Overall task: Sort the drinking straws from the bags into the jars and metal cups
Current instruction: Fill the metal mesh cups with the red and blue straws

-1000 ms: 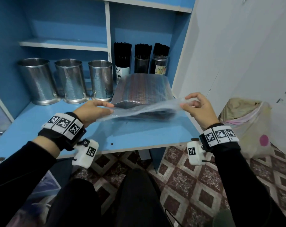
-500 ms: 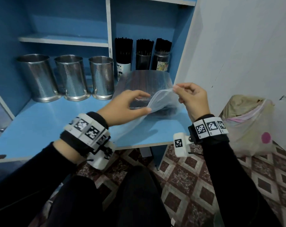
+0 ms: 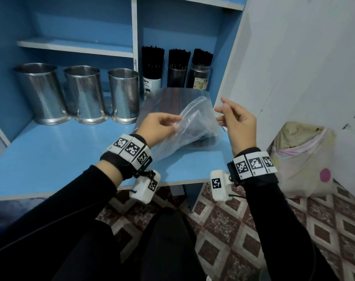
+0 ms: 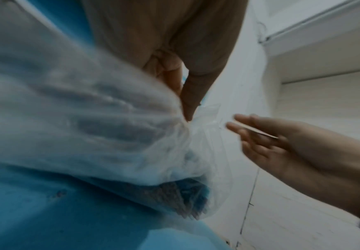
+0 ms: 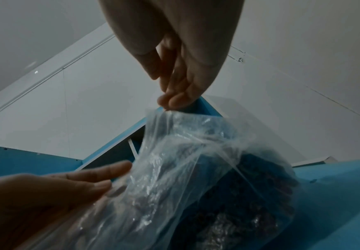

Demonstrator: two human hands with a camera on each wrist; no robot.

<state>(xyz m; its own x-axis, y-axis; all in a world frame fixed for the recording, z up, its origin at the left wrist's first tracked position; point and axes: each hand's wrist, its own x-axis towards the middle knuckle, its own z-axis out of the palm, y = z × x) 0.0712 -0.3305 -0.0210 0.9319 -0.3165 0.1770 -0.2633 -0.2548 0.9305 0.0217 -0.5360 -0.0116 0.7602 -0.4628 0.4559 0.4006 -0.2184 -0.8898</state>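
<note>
Fingers [image 3: 172, 120] of the left hand [image 3: 158, 128] pinch the flimsy, slippery bag [image 3: 194, 126] at its mouth; right hand [image 3: 239, 122] beside the bag hangs loose, holding nothing.

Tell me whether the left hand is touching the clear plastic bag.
Touching. The head view shows the left hand pinching the edge of the clear plastic bag between thumb and fingers; the left wrist view agrees.

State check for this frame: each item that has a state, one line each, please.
Clear plastic bag: mouth lifted, straws inside, on the shelf.
Left hand: pinching the bag.
Right hand: open, off the bag.
Three metal cups: upright, no straws showing.
Three jars: upright, full of black straws.
</note>
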